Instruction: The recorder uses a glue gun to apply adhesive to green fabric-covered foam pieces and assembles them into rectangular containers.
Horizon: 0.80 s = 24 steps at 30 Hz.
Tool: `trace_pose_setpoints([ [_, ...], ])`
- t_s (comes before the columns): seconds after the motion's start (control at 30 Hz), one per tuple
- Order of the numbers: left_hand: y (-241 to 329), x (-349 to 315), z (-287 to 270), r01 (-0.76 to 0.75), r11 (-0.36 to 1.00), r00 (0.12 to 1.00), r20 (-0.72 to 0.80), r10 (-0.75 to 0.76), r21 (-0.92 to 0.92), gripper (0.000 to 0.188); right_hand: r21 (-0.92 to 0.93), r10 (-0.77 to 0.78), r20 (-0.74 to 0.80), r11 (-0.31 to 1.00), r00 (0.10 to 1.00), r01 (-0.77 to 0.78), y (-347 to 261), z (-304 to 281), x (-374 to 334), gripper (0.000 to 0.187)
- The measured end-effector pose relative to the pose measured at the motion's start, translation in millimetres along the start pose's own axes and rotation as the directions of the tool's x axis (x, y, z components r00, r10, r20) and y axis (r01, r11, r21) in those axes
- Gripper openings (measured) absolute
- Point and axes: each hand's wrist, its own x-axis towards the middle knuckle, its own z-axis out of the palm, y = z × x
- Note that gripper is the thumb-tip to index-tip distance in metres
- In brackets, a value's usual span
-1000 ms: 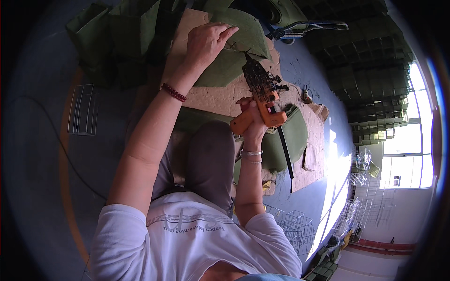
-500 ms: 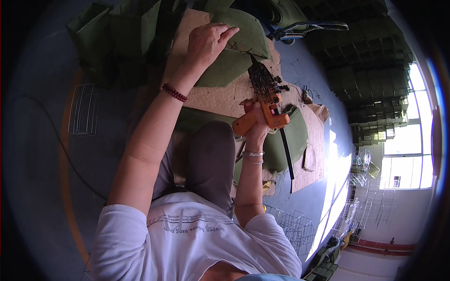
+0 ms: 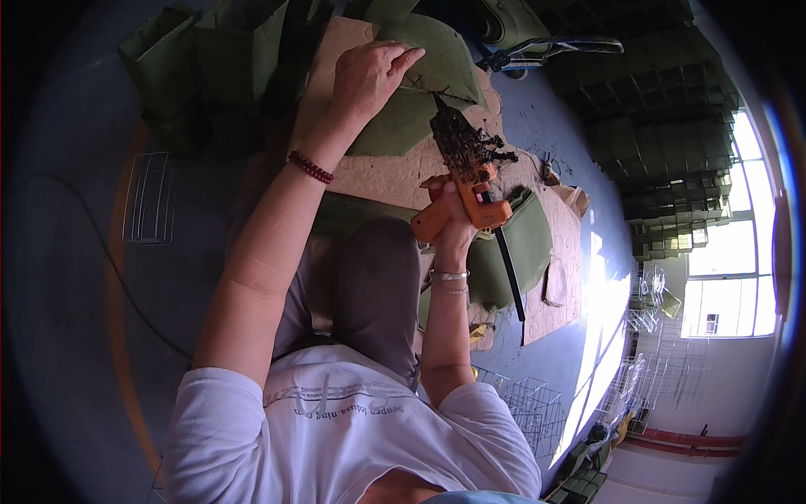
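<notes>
An orange hot glue gun is in my right hand, its front caked with black residue. From its rear hangs a long black glue stick. The nozzle points up and left at a dark green felt piece, close to a seam with small dark strands along it. My left hand is closed at the left edge of that felt piece, the thumb pointing right; its fingertips are partly hidden. Below the seam a second green felt panel lies on the cardboard.
Worn cardboard lies under the work, above my knees. Green felt boxes stand at the upper left, and large stacks of them rise at the right. Wire frames lie on the blue floor, with a cable beside them.
The glue gun has shifted slightly left, its nozzle nearer to my left hand. My left hand has barely moved.
</notes>
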Motion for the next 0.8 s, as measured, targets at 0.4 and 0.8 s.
trace_pose_setpoints([
  [0.4, 5, 3, -4, -0.002, 1.0, 1.0, 0.01, 0.002, -0.006, 0.032, -0.197, -0.035, -0.012, 0.98, 0.999, 0.032, -14, 14, -2, 0.015],
  [0.8, 7, 8, -9, 0.027, 1.0, 0.999, 0.046, -0.026, -0.008, 0.033, -0.306, -0.01, 0.017, 0.952, 1.0, 0.015, -23, 22, -3, 0.011],
])
